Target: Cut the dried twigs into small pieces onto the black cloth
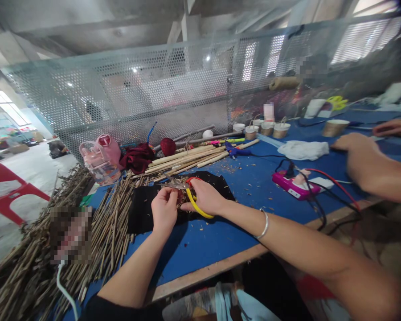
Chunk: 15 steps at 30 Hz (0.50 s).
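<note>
My right hand [207, 195] is closed around the yellow handles of a pair of scissors [196, 206]. The blades point left, over the fingertips of my left hand [165, 208]. Those left fingers are pinched together; what lies between them is too small and covered to name. Both hands are above a black cloth [138, 211] spread on the blue table [200, 254]. Dry plant scraps [217, 180] are heaped on the cloth, partly hidden by my hands. Cut dry stems [112, 232] lie just left of the cloth.
Pale sticks [183, 158] and a blue glue gun [237, 150] lie behind the cloth. A pink power strip [294, 185] trails cables at right, near a co-worker's arm [370, 165]. Twine-wrapped cups [280, 130] stand before a perforated metal screen [137, 93]. Leafy dry stalks [23, 272] fill the left.
</note>
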{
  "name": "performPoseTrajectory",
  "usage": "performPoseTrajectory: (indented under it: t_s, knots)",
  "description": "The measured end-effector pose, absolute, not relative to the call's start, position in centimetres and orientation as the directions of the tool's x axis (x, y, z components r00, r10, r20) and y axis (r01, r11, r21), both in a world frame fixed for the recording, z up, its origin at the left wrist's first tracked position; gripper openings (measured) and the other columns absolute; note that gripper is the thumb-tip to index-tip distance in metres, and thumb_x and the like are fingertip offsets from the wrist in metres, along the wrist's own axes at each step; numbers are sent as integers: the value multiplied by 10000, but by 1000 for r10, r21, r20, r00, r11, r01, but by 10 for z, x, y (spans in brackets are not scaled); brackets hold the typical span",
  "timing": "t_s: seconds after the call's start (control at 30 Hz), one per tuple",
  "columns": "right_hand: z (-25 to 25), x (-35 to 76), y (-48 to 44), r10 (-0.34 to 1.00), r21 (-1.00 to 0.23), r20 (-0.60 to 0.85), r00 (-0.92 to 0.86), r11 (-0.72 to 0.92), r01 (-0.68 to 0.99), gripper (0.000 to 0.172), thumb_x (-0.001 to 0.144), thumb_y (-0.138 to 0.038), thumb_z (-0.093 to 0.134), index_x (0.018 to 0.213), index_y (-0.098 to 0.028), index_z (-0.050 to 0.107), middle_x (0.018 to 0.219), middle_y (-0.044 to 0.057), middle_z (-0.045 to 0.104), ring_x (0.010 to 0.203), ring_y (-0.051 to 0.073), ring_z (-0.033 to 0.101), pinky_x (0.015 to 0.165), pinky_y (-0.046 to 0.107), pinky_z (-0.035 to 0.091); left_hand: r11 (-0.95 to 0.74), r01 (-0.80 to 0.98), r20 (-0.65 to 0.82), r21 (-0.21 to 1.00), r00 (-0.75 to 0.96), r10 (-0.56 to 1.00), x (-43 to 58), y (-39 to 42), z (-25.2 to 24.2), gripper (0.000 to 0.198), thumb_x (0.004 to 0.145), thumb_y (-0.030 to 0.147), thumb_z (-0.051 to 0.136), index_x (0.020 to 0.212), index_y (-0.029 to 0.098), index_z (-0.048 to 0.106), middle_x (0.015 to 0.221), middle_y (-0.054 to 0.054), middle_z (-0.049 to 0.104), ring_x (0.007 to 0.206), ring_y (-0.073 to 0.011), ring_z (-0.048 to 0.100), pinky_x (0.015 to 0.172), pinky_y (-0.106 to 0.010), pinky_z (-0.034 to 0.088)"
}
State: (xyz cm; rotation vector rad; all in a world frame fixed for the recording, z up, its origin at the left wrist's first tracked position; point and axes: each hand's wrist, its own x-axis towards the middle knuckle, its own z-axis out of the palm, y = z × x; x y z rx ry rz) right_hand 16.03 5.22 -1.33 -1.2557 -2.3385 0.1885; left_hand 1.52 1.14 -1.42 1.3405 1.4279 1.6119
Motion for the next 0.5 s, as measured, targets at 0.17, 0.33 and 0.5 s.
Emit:
performPoseTrajectory:
  t_s: [0.17,0.33,0.5]
  knots:
    - [-10,160,50,846,-286,303,-440,521,805,596,650,-691,527,937,-173,463,816,65,608,732,216,590,599,271,350,-243,278,329,929,-326,886,12,13,-17,213,752,352,539,754,154,614,697,-32,654,632,-137,589,615,-230,453]
    - [-10,161,51,880,-276,250,-405,466,841,576,678,-727,452,891,-193,487,763,55,633,700,213,609,557,253,317,-234,320,339,918,-329,881,8,16,-21,256,765,394,523,766,152,608,709,-44,655,643,-144,592,627,-241,452]
    - [-10,162,55,886,-308,224,-407,460,833,527,708,-709,438,841,-204,508,763,63,645,700,201,608,542,247,300,-231,254,310,939,-334,890,9,16,-19,281,752,422,542,748,148,600,685,-44,642,616,-143,592,606,-245,463]
